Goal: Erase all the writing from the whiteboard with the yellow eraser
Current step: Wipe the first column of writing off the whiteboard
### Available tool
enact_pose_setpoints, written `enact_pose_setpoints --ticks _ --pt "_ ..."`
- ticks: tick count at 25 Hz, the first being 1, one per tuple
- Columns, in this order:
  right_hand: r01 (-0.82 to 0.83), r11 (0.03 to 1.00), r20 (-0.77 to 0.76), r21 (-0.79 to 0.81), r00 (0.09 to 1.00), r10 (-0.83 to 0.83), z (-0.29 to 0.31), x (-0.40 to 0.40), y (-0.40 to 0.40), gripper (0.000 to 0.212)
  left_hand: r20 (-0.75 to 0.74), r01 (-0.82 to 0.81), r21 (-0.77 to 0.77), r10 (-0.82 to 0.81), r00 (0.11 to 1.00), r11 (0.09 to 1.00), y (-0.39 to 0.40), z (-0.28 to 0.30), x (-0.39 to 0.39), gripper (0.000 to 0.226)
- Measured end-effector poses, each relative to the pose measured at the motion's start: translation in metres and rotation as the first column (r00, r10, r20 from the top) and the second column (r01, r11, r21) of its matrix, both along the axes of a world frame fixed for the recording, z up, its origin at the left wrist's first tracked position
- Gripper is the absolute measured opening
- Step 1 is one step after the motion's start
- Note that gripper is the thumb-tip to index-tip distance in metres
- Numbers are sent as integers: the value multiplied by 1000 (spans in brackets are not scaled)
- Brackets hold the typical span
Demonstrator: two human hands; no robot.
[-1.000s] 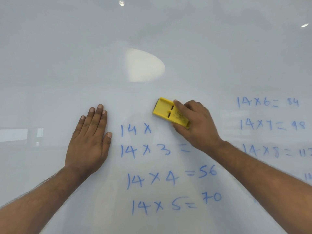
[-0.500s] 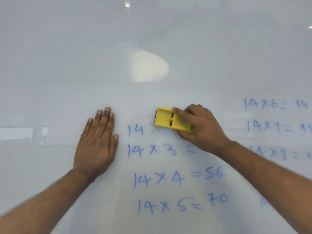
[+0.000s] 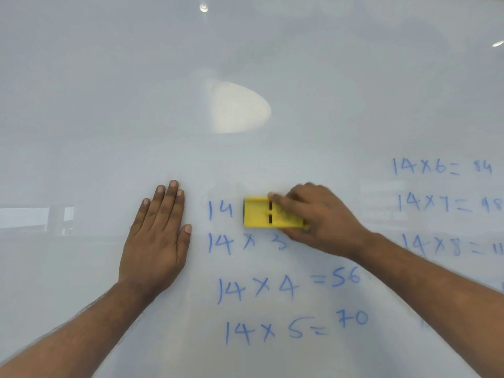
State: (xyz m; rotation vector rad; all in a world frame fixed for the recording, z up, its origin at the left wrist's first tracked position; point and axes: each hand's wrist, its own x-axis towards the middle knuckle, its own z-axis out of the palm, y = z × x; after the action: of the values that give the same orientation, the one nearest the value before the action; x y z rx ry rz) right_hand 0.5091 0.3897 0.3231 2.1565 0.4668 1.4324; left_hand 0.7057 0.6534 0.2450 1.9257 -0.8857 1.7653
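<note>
Erasing well short of done, by my reading. Right hand (image 3: 324, 216) grips the yellow eraser (image 3: 268, 213), fingers (image 3: 283, 203) curled over its top edge and far end, pad flat on the whiteboard (image 3: 245, 50). Eraser sits on the top row of the left column, just right of a surviving "14" (image 3: 220, 211); the rest of that row is either covered or wiped, cannot tell which. Row beneath reads "14 x 3" (image 3: 245, 242), its tail hidden under the hand. "14 x 4 = 56" (image 3: 289, 286) and "14 x 5 = 70" (image 3: 296, 327) stand whole. Right column, "14 x 6 = 84" (image 3: 441, 167) and the two rows below it, untouched and faint. Left hand (image 3: 156, 241) lies flat on the board, fingers straight and together, holding nothing, just beside the left column. Upper board shows only glare.
</note>
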Motion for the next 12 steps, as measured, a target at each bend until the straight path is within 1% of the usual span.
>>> enact_pose_setpoints --ticks 2,3,5,8,10,12 --pt "-50 986 77 161 996 38 12 2 8 60 -11 -6 -16 6 1000 1000 -2 -3 -1 63" --pt "-78 974 106 211 993 56 15 7 17 62 -11 -5 -18 5 1000 1000 -2 -5 -1 63" --pt "-103 966 124 237 989 75 14 20 38 64 -5 -1 -19 1 1000 1000 -2 -7 -2 63" --pt "-92 984 75 151 994 81 -9 35 59 64 -3 11 -12 -11 1000 1000 0 -9 0 63" --pt "-74 996 6 48 997 74 -26 35 56 62 3 15 -6 -15 1000 1000 1 -12 1 63" --pt "-52 996 -61 -68 997 48 -29 25 43 61 0 7 -9 -7 1000 1000 3 -19 2 63"
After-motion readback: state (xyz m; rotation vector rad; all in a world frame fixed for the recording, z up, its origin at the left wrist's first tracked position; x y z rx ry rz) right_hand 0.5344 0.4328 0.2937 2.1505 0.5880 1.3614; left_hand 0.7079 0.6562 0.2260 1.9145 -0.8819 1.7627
